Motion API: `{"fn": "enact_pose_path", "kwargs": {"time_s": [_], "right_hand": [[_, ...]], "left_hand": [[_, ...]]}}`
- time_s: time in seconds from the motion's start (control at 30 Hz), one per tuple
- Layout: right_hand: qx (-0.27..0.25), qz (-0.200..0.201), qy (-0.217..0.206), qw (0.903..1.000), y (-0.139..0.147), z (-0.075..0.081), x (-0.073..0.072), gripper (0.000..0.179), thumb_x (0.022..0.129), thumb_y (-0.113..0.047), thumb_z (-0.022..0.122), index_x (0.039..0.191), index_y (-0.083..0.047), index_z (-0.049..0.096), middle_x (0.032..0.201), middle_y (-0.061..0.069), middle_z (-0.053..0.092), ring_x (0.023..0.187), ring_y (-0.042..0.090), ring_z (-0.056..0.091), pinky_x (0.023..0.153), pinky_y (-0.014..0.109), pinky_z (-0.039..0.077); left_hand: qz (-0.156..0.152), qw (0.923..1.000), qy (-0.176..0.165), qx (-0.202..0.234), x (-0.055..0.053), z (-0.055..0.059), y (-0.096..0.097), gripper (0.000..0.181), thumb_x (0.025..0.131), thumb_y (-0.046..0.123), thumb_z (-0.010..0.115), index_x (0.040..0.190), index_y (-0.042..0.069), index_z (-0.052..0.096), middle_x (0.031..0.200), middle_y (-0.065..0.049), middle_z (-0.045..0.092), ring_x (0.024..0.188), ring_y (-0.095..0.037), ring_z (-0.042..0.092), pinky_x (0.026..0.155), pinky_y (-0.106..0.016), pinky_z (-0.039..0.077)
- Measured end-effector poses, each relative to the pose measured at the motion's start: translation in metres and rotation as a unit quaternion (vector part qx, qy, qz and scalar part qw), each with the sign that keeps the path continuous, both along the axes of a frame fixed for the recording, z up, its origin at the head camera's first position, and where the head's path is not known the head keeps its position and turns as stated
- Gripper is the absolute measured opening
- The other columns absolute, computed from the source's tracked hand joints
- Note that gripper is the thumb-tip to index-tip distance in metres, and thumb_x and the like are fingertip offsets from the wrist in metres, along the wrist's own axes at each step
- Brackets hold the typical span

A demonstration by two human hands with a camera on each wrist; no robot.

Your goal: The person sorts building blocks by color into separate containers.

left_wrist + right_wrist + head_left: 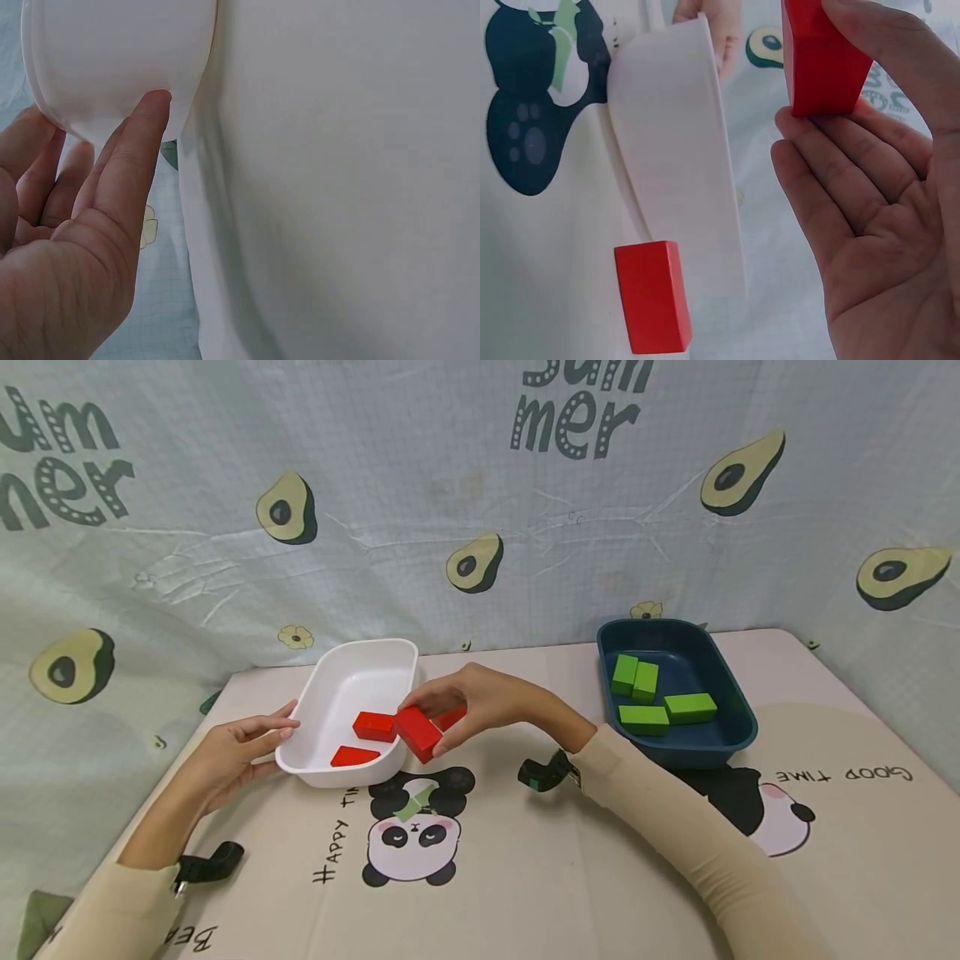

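My right hand (480, 702) pinches a red block (417, 733) between thumb and fingers, just over the right rim of a white tub (360, 670). In the right wrist view the thumb lies on one side of that block and the fingertips on the other. A second red block (649, 298) lies outside the tub, by its right wall, partly hidden by my hand in the head view. Inside the tub are two red blocks (373, 727). My left hand (232, 756) holds the tub's left rim, its thumb (154, 120) against the outer wall.
A dark blue tub (742, 727) stands at the right with several green blocks (643, 720) in it. Both tubs are on a pale cloth with panda prints (412, 847). An avocado-print curtain (375, 468) hangs behind the table.
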State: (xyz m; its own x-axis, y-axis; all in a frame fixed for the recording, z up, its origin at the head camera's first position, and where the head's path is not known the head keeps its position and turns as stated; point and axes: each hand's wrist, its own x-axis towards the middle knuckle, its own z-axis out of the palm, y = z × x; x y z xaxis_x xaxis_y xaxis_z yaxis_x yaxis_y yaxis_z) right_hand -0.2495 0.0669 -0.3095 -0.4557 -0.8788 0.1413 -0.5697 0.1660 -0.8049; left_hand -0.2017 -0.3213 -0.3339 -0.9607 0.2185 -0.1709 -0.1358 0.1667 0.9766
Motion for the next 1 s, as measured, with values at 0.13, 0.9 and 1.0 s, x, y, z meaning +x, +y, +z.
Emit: {"fn": "enact_pose_path", "kwargs": {"time_s": [0.13,0.9,1.0], "right_hand": [[-0.013,0.001,-0.01,0.9999,-0.003,0.004,-0.001,0.061,0.083,-0.014,0.086,0.138,-0.005,0.061,0.129,0.006,0.069,0.119,0.011,0.065,0.104,0.05,0.052],[-0.053,0.017,-0.039,0.9977,-0.023,0.011,-0.007,0.059,0.083,-0.01,0.085,0.137,-0.004,0.062,0.129,0.006,0.069,0.119,0.013,0.066,0.101,0.031,0.054],[-0.054,0.021,-0.05,0.997,-0.026,0.014,-0.009,0.059,0.083,-0.008,0.084,0.137,-0.003,0.061,0.129,0.007,0.069,0.119,0.014,0.066,0.103,0.031,0.053]], "left_hand": [[0.0,1.0,0.0,0.004,0.0,-0.001,-0.001,0.026,0.097,0.015,0.07,0.122,0.007,0.073,0.168,-0.008,0.013,0.112,0.015,0.058,0.089,-0.029,0.059],[0.009,0.9997,-0.01,-0.02,-0.001,-0.001,-0.001,0.029,0.097,0.019,0.071,0.125,0.009,0.072,0.169,-0.005,0.013,0.153,-0.038,0.014,0.089,-0.027,0.058],[0.01,0.9997,-0.011,-0.021,-0.002,-0.001,-0.001,0.03,0.097,0.019,0.071,0.125,0.009,0.072,0.169,-0.005,0.013,0.153,-0.038,0.014,0.089,-0.027,0.059]]}}
